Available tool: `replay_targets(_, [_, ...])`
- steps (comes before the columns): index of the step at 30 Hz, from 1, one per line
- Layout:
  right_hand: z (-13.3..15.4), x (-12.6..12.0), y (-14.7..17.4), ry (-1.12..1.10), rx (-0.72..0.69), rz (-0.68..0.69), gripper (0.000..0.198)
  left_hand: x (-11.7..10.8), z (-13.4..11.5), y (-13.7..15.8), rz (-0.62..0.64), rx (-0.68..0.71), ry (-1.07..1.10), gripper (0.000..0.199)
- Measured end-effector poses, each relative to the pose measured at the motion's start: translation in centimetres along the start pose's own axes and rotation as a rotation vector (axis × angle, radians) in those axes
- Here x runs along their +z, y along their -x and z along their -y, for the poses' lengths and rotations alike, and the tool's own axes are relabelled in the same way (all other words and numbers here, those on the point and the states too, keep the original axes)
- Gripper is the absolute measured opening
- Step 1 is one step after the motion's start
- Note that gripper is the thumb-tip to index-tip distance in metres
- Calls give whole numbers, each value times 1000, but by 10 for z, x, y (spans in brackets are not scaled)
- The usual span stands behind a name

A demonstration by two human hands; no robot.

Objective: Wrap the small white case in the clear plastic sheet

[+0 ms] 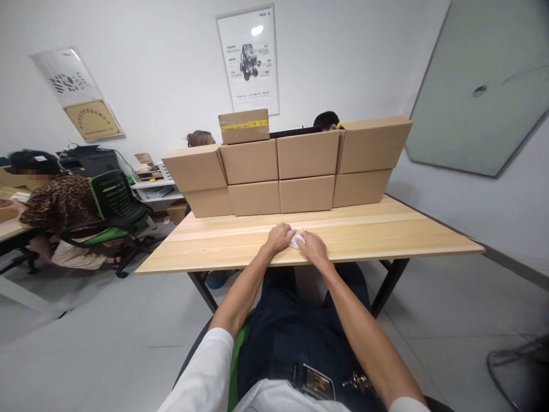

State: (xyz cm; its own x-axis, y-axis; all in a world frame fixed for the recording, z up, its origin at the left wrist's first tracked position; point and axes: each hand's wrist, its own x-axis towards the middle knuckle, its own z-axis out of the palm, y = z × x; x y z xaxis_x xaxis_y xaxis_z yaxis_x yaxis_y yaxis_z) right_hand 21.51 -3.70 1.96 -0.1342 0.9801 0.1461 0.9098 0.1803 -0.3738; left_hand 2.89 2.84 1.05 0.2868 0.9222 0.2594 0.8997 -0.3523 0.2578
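Close together near the front edge of the wooden table (206, 243) are my two hands. Between them lies a small white wad (295, 240), perhaps crumpled paper or tissue; most of it is covered. My left hand (280, 236) has its fingers curled at the wad's left side, thumb against it. From the right, my right hand (313, 248) presses its thumb and bent fingers on the same wad. Both forearms rest toward the table edge, and the fingertips are partly hidden.
Cardboard boxes (306, 155) stand stacked in two rows along the table's back, a smaller box (244, 127) on top. Heads of people show behind them. At the left, a person (64, 200) sits near a green-and-black office chair (115, 200). A whiteboard (476, 86) hangs right.
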Motion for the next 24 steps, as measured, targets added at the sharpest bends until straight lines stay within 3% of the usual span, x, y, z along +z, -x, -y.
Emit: replay_targets(24, [0,0,0,68,-38,9,40,-3,-6,0,17,-29,-41,44])
